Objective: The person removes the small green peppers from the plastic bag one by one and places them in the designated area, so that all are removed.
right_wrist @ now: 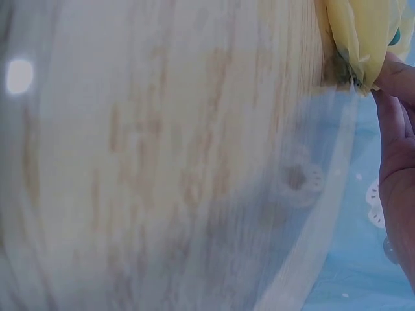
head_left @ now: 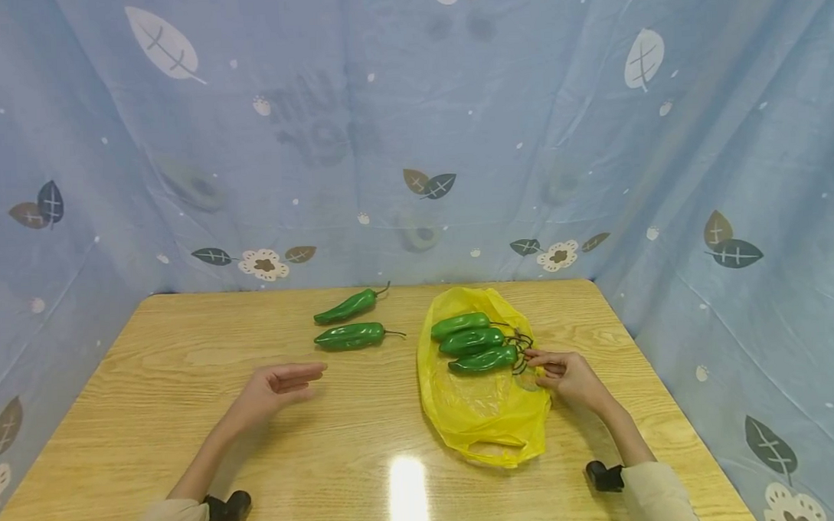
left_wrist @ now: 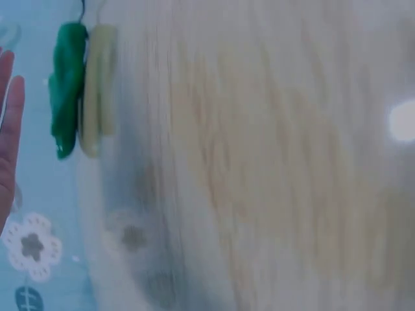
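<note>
A yellow plastic bag (head_left: 479, 423) lies flattened on the right half of the table. Three glossy green peppers (head_left: 472, 340) rest on it side by side, and a tangle of thin dark stems (head_left: 522, 339) gathers at their right ends. My right hand (head_left: 566, 374) reaches in from the right, its bent fingertips at the stem of the nearest pepper; whether they pinch it is unclear. Two more green peppers (head_left: 351, 336) lie at the back centre. In front and left of these, my left hand (head_left: 278, 389) hovers with extended fingers, holding nothing.
The wooden table (head_left: 186, 353) reaches back to a blue leaf-patterned cloth (head_left: 358, 140), which also hangs along both sides. A bright light reflection (head_left: 407, 495) falls on the table's front. Dark wrist devices (head_left: 227, 509) sit at both wrists.
</note>
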{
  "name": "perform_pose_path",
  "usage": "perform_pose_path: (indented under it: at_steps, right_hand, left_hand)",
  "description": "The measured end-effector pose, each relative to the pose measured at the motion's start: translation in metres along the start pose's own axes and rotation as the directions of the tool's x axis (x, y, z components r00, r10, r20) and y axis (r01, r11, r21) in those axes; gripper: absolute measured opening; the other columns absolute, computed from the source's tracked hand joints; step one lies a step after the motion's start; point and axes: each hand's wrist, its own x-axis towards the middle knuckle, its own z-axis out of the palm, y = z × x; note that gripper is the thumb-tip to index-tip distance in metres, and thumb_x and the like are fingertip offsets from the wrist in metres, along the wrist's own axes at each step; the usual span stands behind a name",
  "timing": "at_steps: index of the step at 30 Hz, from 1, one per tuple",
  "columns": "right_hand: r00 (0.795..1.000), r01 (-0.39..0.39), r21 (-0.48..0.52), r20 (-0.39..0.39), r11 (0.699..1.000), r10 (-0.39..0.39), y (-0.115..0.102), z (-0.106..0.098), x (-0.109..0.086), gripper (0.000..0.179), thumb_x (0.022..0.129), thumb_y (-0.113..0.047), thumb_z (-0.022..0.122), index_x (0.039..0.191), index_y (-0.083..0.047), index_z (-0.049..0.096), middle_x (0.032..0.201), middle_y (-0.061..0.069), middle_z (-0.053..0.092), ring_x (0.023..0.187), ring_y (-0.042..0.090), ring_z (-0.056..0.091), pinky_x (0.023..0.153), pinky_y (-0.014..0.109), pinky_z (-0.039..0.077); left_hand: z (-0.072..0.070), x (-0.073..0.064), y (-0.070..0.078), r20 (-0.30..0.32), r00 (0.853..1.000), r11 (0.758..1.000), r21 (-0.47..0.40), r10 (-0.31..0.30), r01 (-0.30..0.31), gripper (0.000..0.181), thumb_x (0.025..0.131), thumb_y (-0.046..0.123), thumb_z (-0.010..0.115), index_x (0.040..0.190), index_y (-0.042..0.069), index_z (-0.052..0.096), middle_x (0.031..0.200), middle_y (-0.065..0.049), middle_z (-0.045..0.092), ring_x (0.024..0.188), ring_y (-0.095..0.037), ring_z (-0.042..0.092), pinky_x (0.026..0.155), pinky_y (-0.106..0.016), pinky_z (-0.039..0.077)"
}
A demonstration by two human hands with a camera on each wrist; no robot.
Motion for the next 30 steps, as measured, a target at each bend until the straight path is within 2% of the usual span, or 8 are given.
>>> perform_pose_path:
  at_steps: [8,13,17,20,24,27,30]
  right_hand:
    - [1.0,-0.002,-0.008,-0.001,1.0,0.002,-0.001,-0.001,-0.002,0.027,0.088,0.003,0.066,0.115,0.005,0.066,0.136,0.022,0.052,0.121,0.04,0.051,0.097,0.043,0.043]
    - [1.0,0.003,-0.001,-0.004,1.0,-0.003,-0.001,-0.001,-0.003,0.027,0.088,0.003,0.065,0.115,0.006,0.065,0.136,0.023,0.051,0.121,0.04,0.051,0.098,0.044,0.043]
    - [1.0,0.008,-0.013,-0.007,1.0,-0.008,0.0,-0.001,-0.004,0.027,0.088,0.003,0.065,0.115,0.006,0.065,0.136,0.023,0.052,0.121,0.04,0.051,0.097,0.044,0.043]
    - [1.0,0.011,-0.02,-0.008,1.0,-0.011,0.0,-0.001,-0.004,0.027,0.088,0.004,0.065,0.115,0.006,0.065,0.136,0.023,0.052,0.121,0.04,0.051,0.097,0.043,0.043]
    - [1.0,0.01,-0.032,-0.022,0.999,-0.011,-0.001,0.0,-0.003,0.027,0.087,0.005,0.065,0.114,0.006,0.066,0.135,0.023,0.052,0.12,0.04,0.051,0.096,0.036,0.046]
    - [0.999,0.008,-0.038,-0.031,0.999,-0.009,-0.002,0.001,-0.002,0.027,0.086,0.006,0.066,0.113,0.005,0.067,0.134,0.022,0.053,0.12,0.039,0.051,0.095,0.033,0.046]
    - [0.999,0.001,-0.016,-0.032,1.0,-0.001,-0.002,0.002,-0.001,0.027,0.086,0.006,0.066,0.113,0.005,0.067,0.134,0.021,0.053,0.121,0.039,0.05,0.096,0.037,0.045]
  left_hand:
    - [0.021,-0.001,0.018,0.035,0.999,0.999,0.032,0.036,-0.037,0.039,0.087,-0.006,0.064,0.126,-0.005,0.059,0.127,-0.019,0.059,0.112,-0.009,0.06,0.094,-0.043,0.047]
    - [0.034,-0.003,0.027,0.076,0.996,0.996,0.069,0.044,-0.049,0.037,0.088,-0.001,0.066,0.124,0.0,0.063,0.125,-0.015,0.062,0.112,-0.008,0.06,0.093,-0.041,0.049]
    - [0.047,-0.005,0.034,0.112,0.992,0.996,0.058,0.061,-0.067,0.036,0.088,0.0,0.066,0.124,0.003,0.064,0.123,-0.011,0.064,0.113,-0.008,0.06,0.093,-0.041,0.05]
    - [0.06,-0.006,0.039,0.135,0.985,0.993,0.046,0.106,-0.113,0.036,0.087,-0.001,0.067,0.123,0.003,0.065,0.122,-0.01,0.065,0.112,-0.01,0.06,0.091,-0.042,0.051]
    - [0.081,-0.008,0.043,0.17,0.969,0.982,0.027,0.179,-0.186,0.036,0.086,-0.002,0.068,0.122,0.004,0.066,0.12,-0.009,0.066,0.106,-0.016,0.064,0.086,-0.042,0.054]
    - [0.097,-0.011,0.043,0.203,0.957,0.977,-0.006,0.209,-0.212,0.034,0.087,-0.001,0.067,0.121,0.004,0.067,0.118,-0.009,0.067,0.103,-0.02,0.066,0.084,-0.045,0.054]
    - [0.11,-0.013,0.04,0.237,0.945,0.974,-0.042,0.225,-0.221,0.032,0.087,-0.001,0.067,0.118,0.003,0.068,0.117,-0.009,0.067,0.104,-0.022,0.066,0.083,-0.046,0.054]
